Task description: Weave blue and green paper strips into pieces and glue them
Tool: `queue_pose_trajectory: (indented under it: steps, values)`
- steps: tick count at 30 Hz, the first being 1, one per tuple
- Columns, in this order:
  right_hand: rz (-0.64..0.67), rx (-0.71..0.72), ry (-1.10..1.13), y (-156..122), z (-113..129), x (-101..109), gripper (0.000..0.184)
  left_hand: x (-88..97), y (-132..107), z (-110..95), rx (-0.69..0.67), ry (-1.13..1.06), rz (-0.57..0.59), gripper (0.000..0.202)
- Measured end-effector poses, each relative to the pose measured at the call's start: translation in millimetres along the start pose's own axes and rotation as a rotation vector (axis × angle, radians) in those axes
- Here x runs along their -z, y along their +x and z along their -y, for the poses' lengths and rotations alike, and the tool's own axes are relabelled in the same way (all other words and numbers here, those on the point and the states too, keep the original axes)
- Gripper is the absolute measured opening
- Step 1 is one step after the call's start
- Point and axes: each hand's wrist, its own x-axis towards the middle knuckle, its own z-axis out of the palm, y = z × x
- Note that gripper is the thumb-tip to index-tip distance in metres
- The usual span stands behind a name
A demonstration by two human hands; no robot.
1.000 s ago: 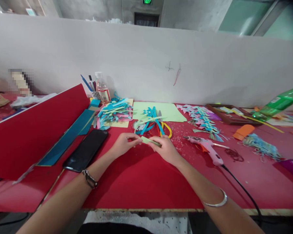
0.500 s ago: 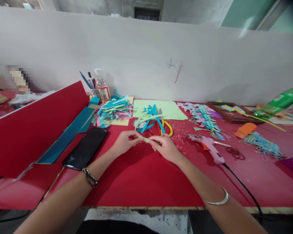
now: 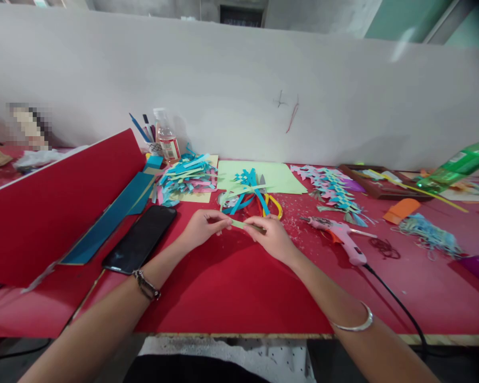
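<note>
My left hand (image 3: pixel 203 226) and my right hand (image 3: pixel 272 236) meet over the red table (image 3: pixel 231 290), each pinching one end of a short light green paper strip (image 3: pixel 239 224). The strip runs level between my fingertips, just above the red surface. Right behind my hands lies a woven piece of blue and green strips (image 3: pixel 245 191) beside scissors with yellow handles (image 3: pixel 272 206). A black phone (image 3: pixel 140 245) lies flat to the left of my left hand.
A pink glue gun (image 3: pixel 342 238) with a black cord lies to the right. Piles of cut strips (image 3: pixel 186 178), a green sheet (image 3: pixel 281 178), woven pieces (image 3: pixel 333 196), a bottle (image 3: pixel 166 139) and a large red board (image 3: pixel 43 205) crowd the back and left.
Both hands have shifted slightly away from me with the strip still pinched between them. The view tilted down a little.
</note>
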Motion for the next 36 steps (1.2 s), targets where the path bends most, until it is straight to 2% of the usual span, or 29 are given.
queue_pose_trajectory:
  steps: [8,12,20,29,36]
  values:
    - [0.001,0.001,-0.029,1,1,2,0.019,1.4,0,1,0.046,-0.023,-0.006,0.020]
    - [-0.008,-0.016,0.033,0,-1,2,0.022,3.2,1,2,0.050,-0.010,0.001,0.022]
    - [-0.061,-0.064,0.037,-1,-6,3,0.024,15.3,6,4,0.047,0.063,-0.031,0.024]
    - [-0.137,-0.105,0.061,0,-13,7,0.023,26.6,11,6,0.070,0.137,-0.255,0.022]
    - [-0.292,-0.192,0.400,3,-11,11,0.026,26.2,12,6,0.095,0.022,-0.357,0.019]
